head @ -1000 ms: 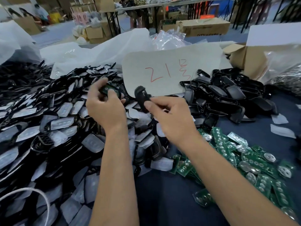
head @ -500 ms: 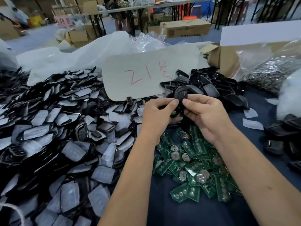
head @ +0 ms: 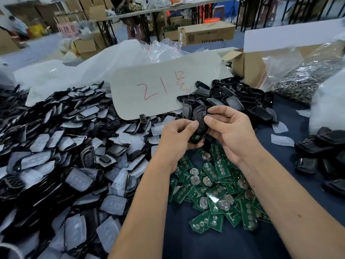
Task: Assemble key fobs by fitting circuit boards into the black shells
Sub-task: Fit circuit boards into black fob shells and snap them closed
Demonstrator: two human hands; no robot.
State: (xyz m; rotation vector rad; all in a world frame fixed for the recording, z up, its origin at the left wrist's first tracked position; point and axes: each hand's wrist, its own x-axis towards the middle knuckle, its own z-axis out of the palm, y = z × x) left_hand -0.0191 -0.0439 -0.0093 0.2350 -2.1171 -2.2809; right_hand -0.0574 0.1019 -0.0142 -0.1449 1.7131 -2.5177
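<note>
Both hands hold one black shell (head: pixel 200 118) between them above the counter (head: pixel 214 243). Left hand (head: pixel 177 135) has its fingers curled under the shell's lower end, thumb pressed on its front, and a green circuit board (head: pixel 196 137) shows between those fingers and the shell. Right hand (head: pixel 226 128) pinches the shell's upper part with thumb and forefinger. Compared with half a second ago, this two-handed grip is the same, and the shell now stands more upright, with more of its face showing. Just below the hands lies the heap of green boards (head: pixel 214 186); beyond them, the pile of black shells (head: pixel 242 101). Left of the hands spreads the mound of film-covered fob parts (head: pixel 56 156), with the white card marked in red (head: pixel 158 90) behind.
</note>
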